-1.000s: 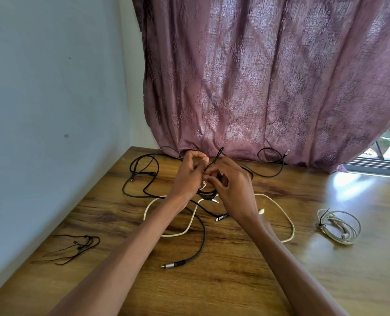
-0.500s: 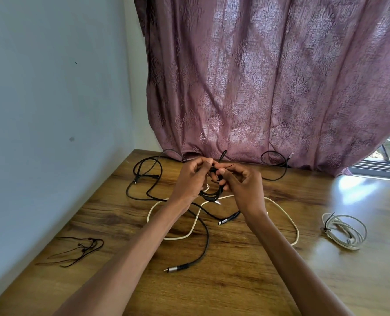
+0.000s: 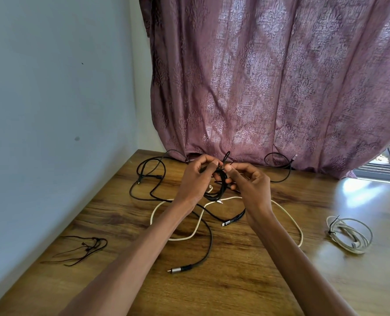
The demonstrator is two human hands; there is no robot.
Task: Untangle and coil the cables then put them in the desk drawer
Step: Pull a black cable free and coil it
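Both hands are raised over the wooden desk (image 3: 246, 281) and hold a small black cable coil (image 3: 219, 185). My left hand (image 3: 196, 181) grips the coil's left side. My right hand (image 3: 251, 183) pinches a thin black tie or cable end at the coil's top. Below them lie a loose cream cable (image 3: 189, 236) and a black cable with a metal plug (image 3: 178, 269). More black cable (image 3: 148, 176) loops at the back left.
A tied white cable coil (image 3: 349, 234) lies at the right. Thin black earphones (image 3: 84, 249) lie at the front left near the wall. Another black cable loop (image 3: 278, 165) sits by the purple curtain (image 3: 269, 87). No drawer is in view.
Both hands have lifted slightly with the black coil, and my right hand's fingers have shifted to pinch at the coil's top. The view has tilted a little.
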